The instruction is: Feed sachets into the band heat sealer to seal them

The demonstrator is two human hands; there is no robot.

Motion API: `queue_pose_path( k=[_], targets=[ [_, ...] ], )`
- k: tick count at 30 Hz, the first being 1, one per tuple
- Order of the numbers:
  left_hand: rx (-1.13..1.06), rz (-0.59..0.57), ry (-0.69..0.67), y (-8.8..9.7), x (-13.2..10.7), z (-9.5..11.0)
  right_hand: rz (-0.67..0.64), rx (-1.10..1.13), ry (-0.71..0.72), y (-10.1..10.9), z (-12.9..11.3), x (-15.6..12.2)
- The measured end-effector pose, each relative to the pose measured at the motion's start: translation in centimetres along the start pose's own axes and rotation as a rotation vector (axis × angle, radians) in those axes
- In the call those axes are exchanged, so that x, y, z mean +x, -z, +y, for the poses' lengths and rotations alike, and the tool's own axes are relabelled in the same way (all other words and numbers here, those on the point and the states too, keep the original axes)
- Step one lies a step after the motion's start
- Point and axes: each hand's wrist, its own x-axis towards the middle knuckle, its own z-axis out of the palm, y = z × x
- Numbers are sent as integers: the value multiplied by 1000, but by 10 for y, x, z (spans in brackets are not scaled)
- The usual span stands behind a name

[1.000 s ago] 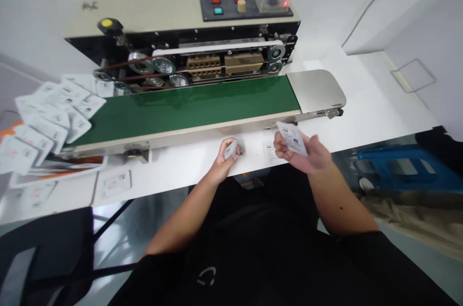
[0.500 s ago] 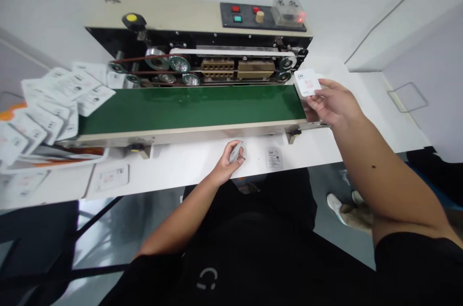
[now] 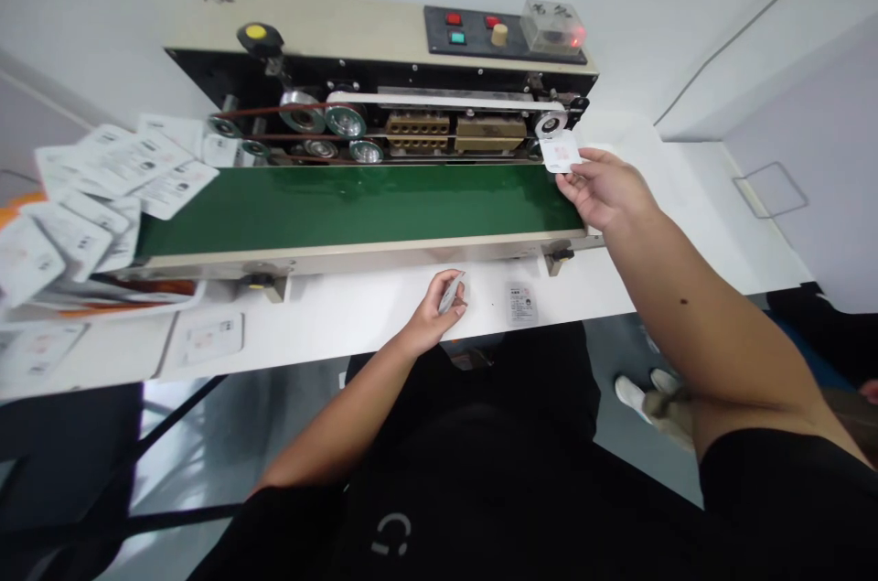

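My right hand (image 3: 604, 189) pinches a white printed sachet (image 3: 561, 151) by one edge, just above the right end of the green conveyor belt (image 3: 357, 210) of a band sealer (image 3: 384, 78). The sachet sits close to the sealer's white drive belt and pulleys, and I cannot tell whether it touches them. My left hand (image 3: 432, 316) rests near the table's front edge, shut on a small white sachet (image 3: 452, 293) that is partly hidden by my fingers. Another printed sachet (image 3: 522, 304) lies flat on the white table (image 3: 343, 316), to the right of my left hand.
Several loose sachets (image 3: 116, 165) overlap at the belt's left end, above a tray (image 3: 116, 306). One sachet (image 3: 209, 338) lies near the front edge. The sealer's control panel (image 3: 504, 34) stands at the back. A pair of shoes (image 3: 648, 398) shows on the floor at lower right.
My right hand has moved from above the table's front to the belt's right end, then slightly left, with its sachet now flat-on and close to the sealer. My left hand stays put.
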Motion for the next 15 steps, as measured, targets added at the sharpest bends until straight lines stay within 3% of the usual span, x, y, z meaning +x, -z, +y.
queue_pose_path(
  k=[5,9,12,15],
  targets=[
    [20,-8,-20,2,-1,-3,-36,-12,13,-13,-2,-18],
    [29,-10,-50,5,-1,-8,0,-30,136,-13,4,-71],
    [6,23,-66,5,0,-10,-46,-67,203,-6,31,-125],
    [16,68,-10,5,1,-10,-206,-134,98,3,79,-168]
  ],
)
